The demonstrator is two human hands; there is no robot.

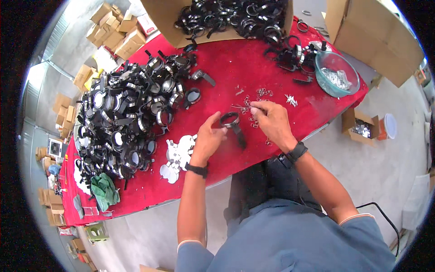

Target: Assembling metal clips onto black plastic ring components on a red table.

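Note:
My left hand (209, 141) pinches the edge of a black watch case (230, 119), a ring-shaped frame with a dark strap (240, 137) hanging toward me. Between the fingertips of my right hand (272, 119) is a pair of thin metal tweezers (240, 107), their tips pointing left, beyond the watch. Around and behind the right fingers, small metal clips (262, 94) lie scattered on the red cloth (217, 56). White round pieces with tabs (180, 152) lie beside my left wrist. Whether the tweezers grip anything is too small to tell.
A large heap of black watches (131, 109) covers the table's left side. At the back, a cardboard box (165, 22) holds more. A clear bowl (352, 93) of small bagged parts stands right, with small white pins (291, 100) nearer. A green cloth (104, 191) lies front left.

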